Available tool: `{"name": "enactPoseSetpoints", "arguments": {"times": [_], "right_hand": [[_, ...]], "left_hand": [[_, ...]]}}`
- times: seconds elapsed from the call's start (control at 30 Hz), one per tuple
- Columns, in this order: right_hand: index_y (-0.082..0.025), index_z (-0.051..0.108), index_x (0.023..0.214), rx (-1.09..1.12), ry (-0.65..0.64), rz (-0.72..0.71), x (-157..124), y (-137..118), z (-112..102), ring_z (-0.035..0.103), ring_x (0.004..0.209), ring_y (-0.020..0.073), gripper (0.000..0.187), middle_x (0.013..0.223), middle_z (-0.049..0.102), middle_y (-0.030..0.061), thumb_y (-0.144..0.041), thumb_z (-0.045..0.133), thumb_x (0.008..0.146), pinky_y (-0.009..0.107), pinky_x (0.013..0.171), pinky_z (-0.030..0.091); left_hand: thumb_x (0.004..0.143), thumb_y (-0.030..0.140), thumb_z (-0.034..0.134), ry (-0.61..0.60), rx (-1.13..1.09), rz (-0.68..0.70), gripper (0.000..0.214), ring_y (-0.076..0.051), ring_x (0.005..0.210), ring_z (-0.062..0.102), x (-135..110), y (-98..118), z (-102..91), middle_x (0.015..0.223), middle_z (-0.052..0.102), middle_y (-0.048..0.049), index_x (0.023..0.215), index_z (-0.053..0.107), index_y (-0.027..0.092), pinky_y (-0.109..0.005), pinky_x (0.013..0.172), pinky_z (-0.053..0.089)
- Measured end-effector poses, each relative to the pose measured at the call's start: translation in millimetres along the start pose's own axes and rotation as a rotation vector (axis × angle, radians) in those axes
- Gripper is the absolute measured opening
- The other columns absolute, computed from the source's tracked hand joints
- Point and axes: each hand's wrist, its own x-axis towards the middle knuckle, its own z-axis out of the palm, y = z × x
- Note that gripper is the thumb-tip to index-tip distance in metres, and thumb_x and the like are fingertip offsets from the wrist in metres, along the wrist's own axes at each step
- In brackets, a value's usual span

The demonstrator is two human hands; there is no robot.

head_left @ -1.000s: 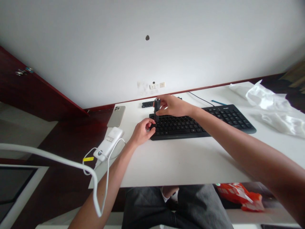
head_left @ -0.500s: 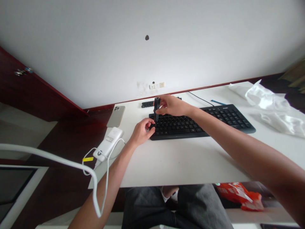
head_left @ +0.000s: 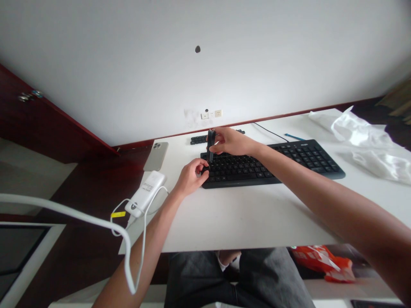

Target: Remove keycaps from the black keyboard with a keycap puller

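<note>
A black keyboard (head_left: 247, 164) lies on the white table. My right hand (head_left: 233, 141) is closed around a black, bar-shaped tool (head_left: 211, 145), held upright over the keyboard's left end. Its narrow lower end points down, close to the fingertips of my left hand (head_left: 192, 176). That left hand is pinched at the keyboard's left edge, with something small and black at its fingertips; I cannot make out whether this is a loose piece or part of the keyboard. Behind the tool, a row of black keycaps (head_left: 199, 140) is partly hidden by my right hand.
On the left are a phone (head_left: 156, 156) and a white power bank (head_left: 146, 193) with a white cable (head_left: 128, 248) looping near my left forearm. A blue stick-like tool (head_left: 294, 137) lies behind the keyboard. Clear plastic wrapping (head_left: 362, 132) covers the right side.
Both hands keep their places at the keyboard's left end. The black tool stays upright in my right hand, at most tilting very slightly.
</note>
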Motion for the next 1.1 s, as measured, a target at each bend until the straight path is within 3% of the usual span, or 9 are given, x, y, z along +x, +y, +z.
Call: {"name": "enactPoseSetpoints", "arguments": {"times": [0.13,0.3,0.43,0.63,0.77,0.9,1.0,1.1], "right_hand": [[-0.019,0.058,0.093,0.044,0.019,0.037,2.1,2.1,1.4,0.071,0.069,0.019,0.022,0.08,0.072,0.0029,-0.017,0.077,0.083,0.032,0.064,0.059],[-0.019,0.059,0.091,-0.045,0.034,-0.014,2.5,-0.7,4.1,0.069,0.063,0.0178,0.02,0.074,0.071,0.0019,-0.016,0.077,0.082,0.03,0.058,0.053],[-0.019,0.06,0.089,0.041,0.032,0.029,2.4,-1.7,1.0,0.068,0.064,0.0174,0.021,0.074,0.071,0.0009,-0.021,0.079,0.08,0.03,0.06,0.054],[-0.018,0.065,0.087,-0.072,-0.132,-0.167,-10.4,-19.6,-1.1,0.072,0.08,0.0205,0.019,0.085,0.074,0.0025,-0.027,0.079,0.078,0.029,0.068,0.052],[-0.019,0.064,0.084,-0.305,0.078,-0.213,-14.8,-30.8,4.6,0.07,0.074,0.0199,0.015,0.081,0.073,0.003,-0.022,0.077,0.077,0.029,0.066,0.049],[-0.019,0.068,0.085,-0.374,0.241,-0.194,-11.6,-31.8,-5.2,0.069,0.074,0.0208,0.014,0.081,0.073,0.0037,-0.024,0.079,0.078,0.031,0.069,0.049],[-0.018,0.07,0.089,-0.272,0.278,-0.155,-15.9,-25.1,-14.3,0.068,0.073,0.0211,0.019,0.082,0.073,0.0046,-0.03,0.081,0.079,0.032,0.068,0.05],[-0.018,0.069,0.097,-0.012,0.304,-0.187,-30.6,-7.4,-11.9,0.066,0.074,0.0197,0.025,0.086,0.072,0.0049,-0.035,0.08,0.082,0.034,0.069,0.053]], "left_hand": [[0.087,0.02,0.063,-0.001,-0.001,0.005,0.018,-0.012,0.072,0.05,0.2,-0.7,0.0,0.077,0.051,0.0044,0.105,0.066,0.021,-0.024,0.074,0.044],[0.087,0.02,0.063,-0.004,-0.012,0.012,0.019,-0.012,0.072,0.051,0.2,-2.3,0.6,0.078,0.052,0.0044,0.106,0.066,0.02,-0.024,0.074,0.044],[0.088,0.02,0.064,0.011,0.004,0.029,0.018,-0.012,0.073,0.051,0.4,-3.8,-0.1,0.079,0.052,0.0034,0.106,0.069,0.02,-0.024,0.074,0.045],[0.09,0.026,0.073,0.026,0.015,0.049,0.012,-0.012,0.071,0.053,1.4,-5.6,-2.6,0.085,0.057,0.0008,0.1,0.075,0.021,-0.025,0.072,0.047],[0.094,0.026,0.071,0.018,0.048,0.062,0.01,-0.012,0.073,0.057,1.1,-3.4,-2.6,0.088,0.06,0.0002,0.102,0.076,0.022,-0.025,0.074,0.05],[0.098,0.026,0.068,0.006,0.152,0.1,0.01,-0.014,0.079,0.061,0.1,-0.7,-1.9,0.091,0.06,-0.0002,0.105,0.073,0.022,-0.027,0.077,0.052],[0.101,0.025,0.062,-0.015,0.238,0.141,0.01,-0.016,0.085,0.064,-0.6,1.5,-1.0,0.097,0.062,-0.002,0.107,0.069,0.021,-0.029,0.081,0.053],[0.103,0.023,0.057,-0.04,0.35,0.169,0.009,-0.019,0.094,0.065,-1.0,4.5,0.3,0.105,0.063,-0.0044,0.109,0.065,0.021,-0.032,0.086,0.055]]}}
